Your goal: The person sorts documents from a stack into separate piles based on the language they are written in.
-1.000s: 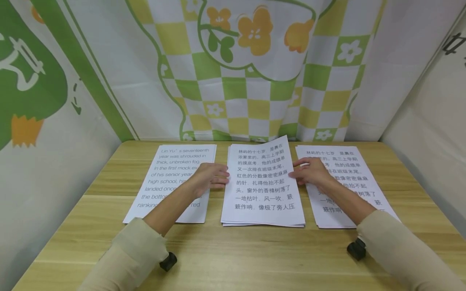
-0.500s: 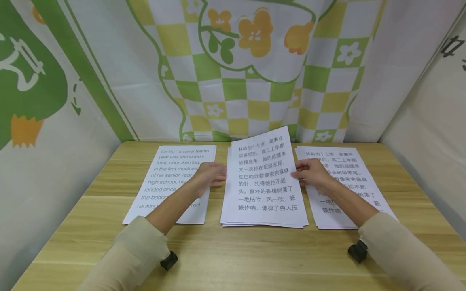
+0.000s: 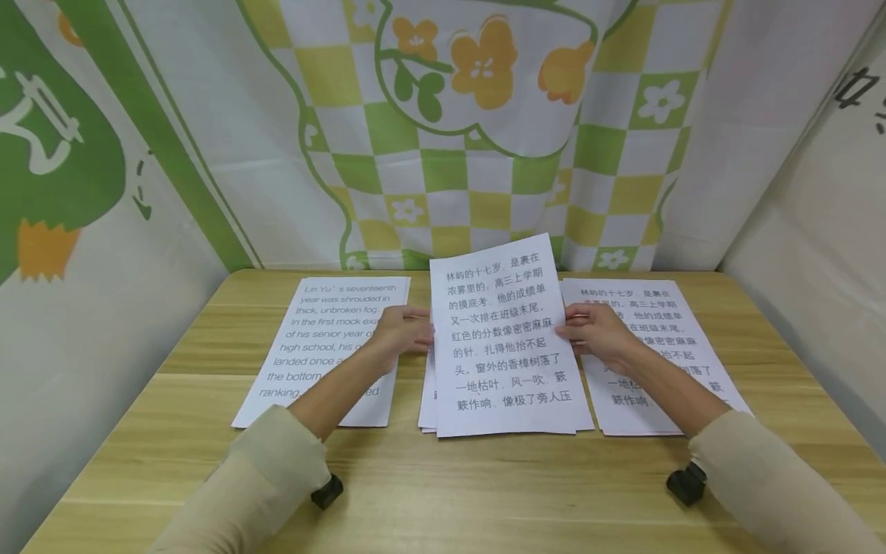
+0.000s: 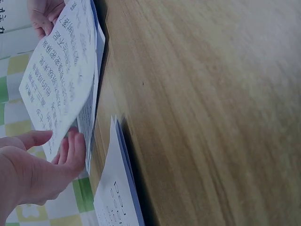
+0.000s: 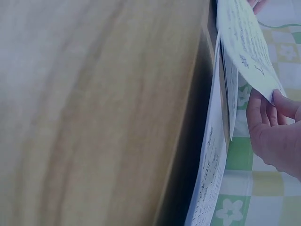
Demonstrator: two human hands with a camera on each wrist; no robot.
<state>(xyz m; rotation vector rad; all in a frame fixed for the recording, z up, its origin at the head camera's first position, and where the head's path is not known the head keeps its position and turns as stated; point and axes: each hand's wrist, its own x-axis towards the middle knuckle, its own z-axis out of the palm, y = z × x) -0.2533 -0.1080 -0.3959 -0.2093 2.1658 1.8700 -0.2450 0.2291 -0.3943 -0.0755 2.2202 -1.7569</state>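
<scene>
A printed sheet of paper [image 3: 501, 338] with Chinese text is tilted up over the middle paper stack [image 3: 428, 412], its far edge raised. My right hand [image 3: 595, 331] pinches the sheet's right edge; in the right wrist view the thumb lies on one face and the fingers [image 5: 258, 110] behind. At the left edge is my left hand [image 3: 398, 335]. The left wrist view shows its thumb [image 4: 40, 137] over the sheet's margin and its curled fingers beneath. Under the lifted sheet, more printed pages show at the lower left.
To the left lies a stack of English-text pages [image 3: 325, 331], partly under my left forearm. A stack with Chinese text [image 3: 651, 296] lies to the right, below my right forearm. All rest on a wooden table [image 3: 484, 492], with a patterned curtain [image 3: 477, 185] behind.
The top sheet of the middle stack has risen at its far edge and turned slightly, shifting off the pages below. My left hand has come up to its left edge; the right keeps its pinch.
</scene>
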